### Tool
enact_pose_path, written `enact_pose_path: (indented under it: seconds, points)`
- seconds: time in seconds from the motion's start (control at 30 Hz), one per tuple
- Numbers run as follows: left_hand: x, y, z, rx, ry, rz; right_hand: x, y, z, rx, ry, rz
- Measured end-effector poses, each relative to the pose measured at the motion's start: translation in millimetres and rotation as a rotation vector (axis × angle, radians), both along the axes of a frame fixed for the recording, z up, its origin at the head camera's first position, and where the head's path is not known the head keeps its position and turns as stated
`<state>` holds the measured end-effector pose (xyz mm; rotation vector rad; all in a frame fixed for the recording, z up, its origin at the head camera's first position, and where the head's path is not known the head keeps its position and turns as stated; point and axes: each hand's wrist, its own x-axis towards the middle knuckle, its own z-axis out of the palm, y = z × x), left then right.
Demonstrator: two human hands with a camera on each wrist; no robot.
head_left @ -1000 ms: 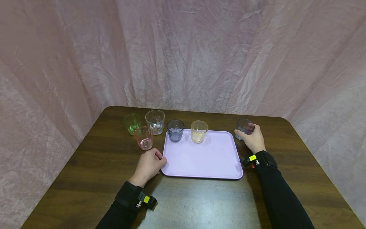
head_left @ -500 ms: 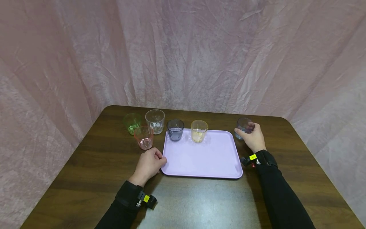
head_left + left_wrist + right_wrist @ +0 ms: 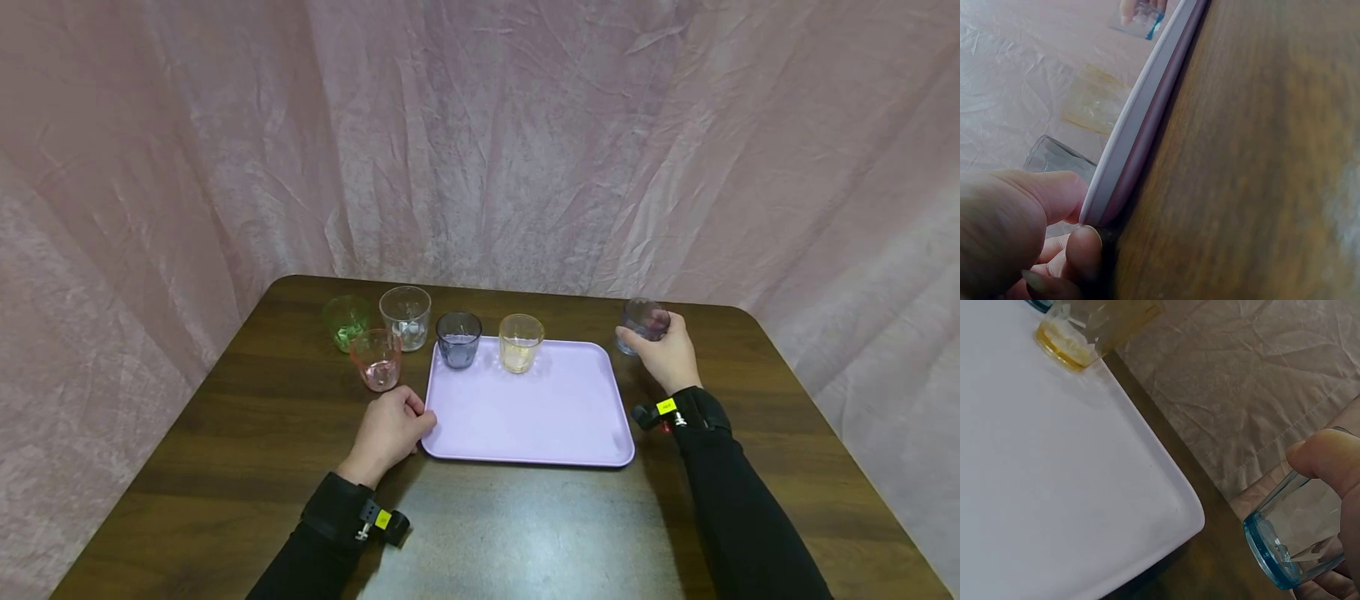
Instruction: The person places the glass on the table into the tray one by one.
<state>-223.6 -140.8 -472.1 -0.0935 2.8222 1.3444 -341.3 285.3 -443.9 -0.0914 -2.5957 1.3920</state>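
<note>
A lilac rectangular tray (image 3: 532, 421) lies on the wooden table. My left hand (image 3: 386, 433) pinches its left rim near the front corner; the left wrist view has thumb and fingertips on the rim (image 3: 1132, 134). Beyond the tray's right back corner, my right hand (image 3: 669, 357) grips a bluish drinking glass (image 3: 641, 319) around its side. In the right wrist view that glass (image 3: 1300, 522) shows a blue base, apart from the tray corner. On the tray's back part stand a dark grey glass (image 3: 458, 340) at left and a yellow glass (image 3: 519, 343) beside it.
Left of the tray, a pink glass (image 3: 377, 362), a green glass (image 3: 346, 321) and a clear glass (image 3: 406, 315) stand close together. The pink one is just beyond my left hand. A pale pink curtain (image 3: 480, 150) hangs behind the table's back edge.
My right hand has shifted slightly up and away from me with the bluish glass. My left hand and the tray stay practically where they were.
</note>
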Motion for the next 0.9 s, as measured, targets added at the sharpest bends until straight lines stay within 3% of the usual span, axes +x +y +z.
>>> enact_pose_path:
  seconds: [0.9]
  points:
    - [0.3,0,0.6,-0.011,0.011,-0.001,3.7,-16,16.3,-0.030,0.045,0.024]
